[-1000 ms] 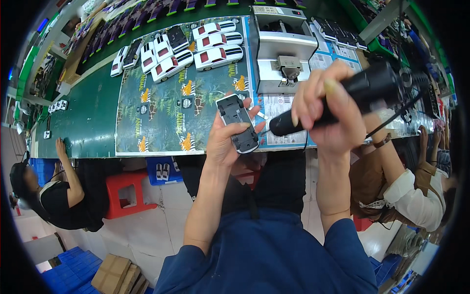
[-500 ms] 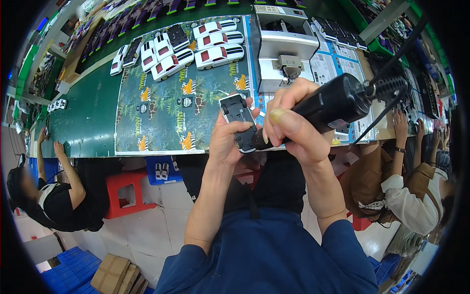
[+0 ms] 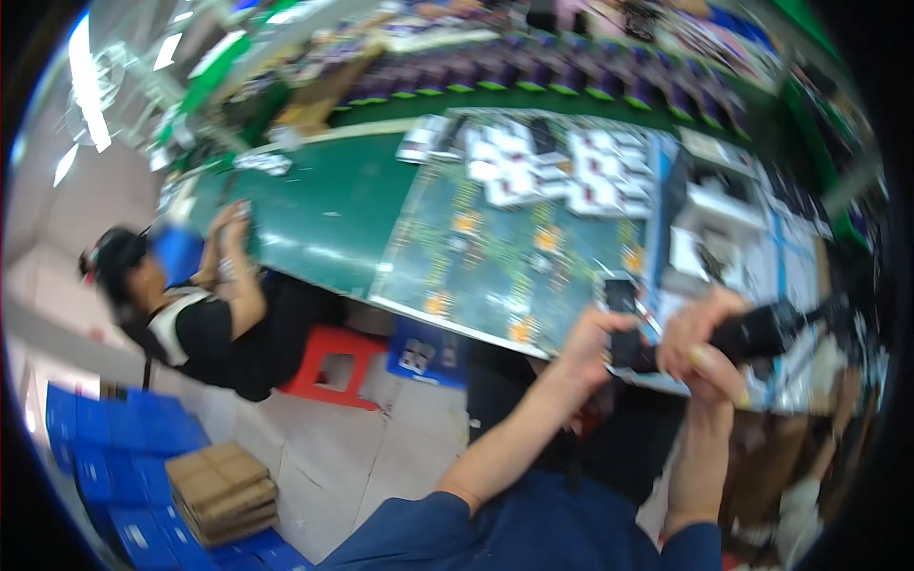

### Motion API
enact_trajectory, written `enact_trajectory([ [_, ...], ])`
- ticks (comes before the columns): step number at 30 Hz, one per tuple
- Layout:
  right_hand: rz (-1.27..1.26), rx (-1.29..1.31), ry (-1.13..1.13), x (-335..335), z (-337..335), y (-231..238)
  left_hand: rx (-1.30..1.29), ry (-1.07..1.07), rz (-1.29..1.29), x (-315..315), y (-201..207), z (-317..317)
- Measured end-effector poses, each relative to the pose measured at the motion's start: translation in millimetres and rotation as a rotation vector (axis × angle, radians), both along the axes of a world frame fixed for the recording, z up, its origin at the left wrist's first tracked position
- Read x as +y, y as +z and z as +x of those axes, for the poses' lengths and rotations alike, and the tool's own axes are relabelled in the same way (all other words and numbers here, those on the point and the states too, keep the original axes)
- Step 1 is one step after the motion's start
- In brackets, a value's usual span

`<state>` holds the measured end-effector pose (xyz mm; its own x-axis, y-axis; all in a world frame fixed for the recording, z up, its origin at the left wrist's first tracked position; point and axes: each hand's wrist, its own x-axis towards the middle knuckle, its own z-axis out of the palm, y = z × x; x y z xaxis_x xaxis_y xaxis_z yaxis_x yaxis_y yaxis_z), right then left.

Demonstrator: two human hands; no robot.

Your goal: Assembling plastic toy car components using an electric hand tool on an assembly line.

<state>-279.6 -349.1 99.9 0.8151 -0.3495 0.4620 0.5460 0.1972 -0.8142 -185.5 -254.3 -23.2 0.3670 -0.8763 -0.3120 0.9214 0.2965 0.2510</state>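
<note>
My left hand [image 3: 586, 347] is closed around a toy car [image 3: 621, 293], its dark underside facing up; motion blur hides the detail. In my right hand [image 3: 703, 341] is a black electric screwdriver [image 3: 759, 331], lying almost level with its cable end to the right. Its tip points left at the near end of the car; whether the two touch I cannot tell. Both hands are over the near edge of the table. Beyond them, several white toy cars [image 3: 605, 181] stand grouped on a printed mat [image 3: 486, 262].
A silver metal machine [image 3: 719, 214] stands right of the mat. Purple items [image 3: 533, 71] line the back. On the left a co-worker [image 3: 205, 328] sits by the green table [image 3: 314, 228], near a red stool [image 3: 333, 366]. Blue crates [image 3: 124, 457] and flat cardboard boxes [image 3: 219, 481] are on the floor.
The view has swung left, so the table and my hands appear farther right and lower, and blurred. The car and the screwdriver remain in my hands.
</note>
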Motion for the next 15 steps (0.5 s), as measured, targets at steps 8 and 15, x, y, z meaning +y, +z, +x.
enact_trajectory([
  [8,0.142,0.004,0.012,13.3,-3.2,-2.3,-0.294,0.058,0.121,14.5,19.6,1.0],
  [15,0.043,-0.139,-0.077,0.0,-23.2,12.1,-2.143,0.207,0.422,51.3,57.5,88.1],
])
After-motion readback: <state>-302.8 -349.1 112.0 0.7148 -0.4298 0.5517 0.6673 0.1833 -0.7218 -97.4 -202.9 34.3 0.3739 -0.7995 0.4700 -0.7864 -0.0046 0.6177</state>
